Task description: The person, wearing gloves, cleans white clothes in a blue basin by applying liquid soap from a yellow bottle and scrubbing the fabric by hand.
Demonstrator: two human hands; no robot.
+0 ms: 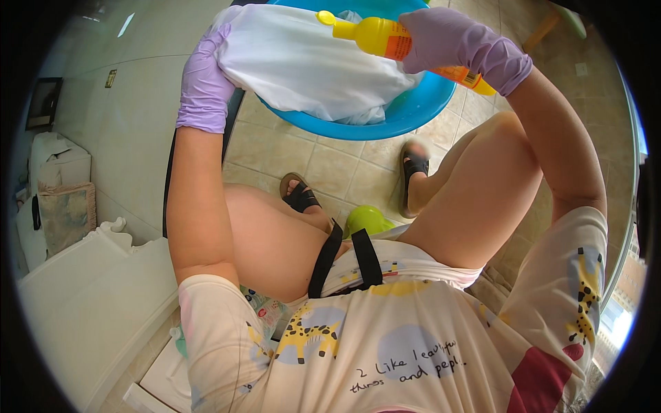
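Observation:
A white cloth (303, 58) is spread over a round blue basin (358, 131) at the top of the view. My left hand (206, 79), in a purple rubber glove, grips the cloth's left edge; its fingertips are partly hidden. In the matching glove, my right hand (458, 45) is wrapped around a yellow squeeze bottle (375, 36) with an orange label. The bottle lies nearly level, its nozzle pointing left above the cloth. Its yellow flip cap (326, 18) stands open. No liquid can be made out leaving the nozzle.
Between my sandalled feet on the tiled floor (330, 162) sits a lime-green plastic vessel (368, 220). White furniture (96, 296) stands close on my left, with a cushion (65, 213) beyond it. A wooden leg (542, 31) shows at the far right.

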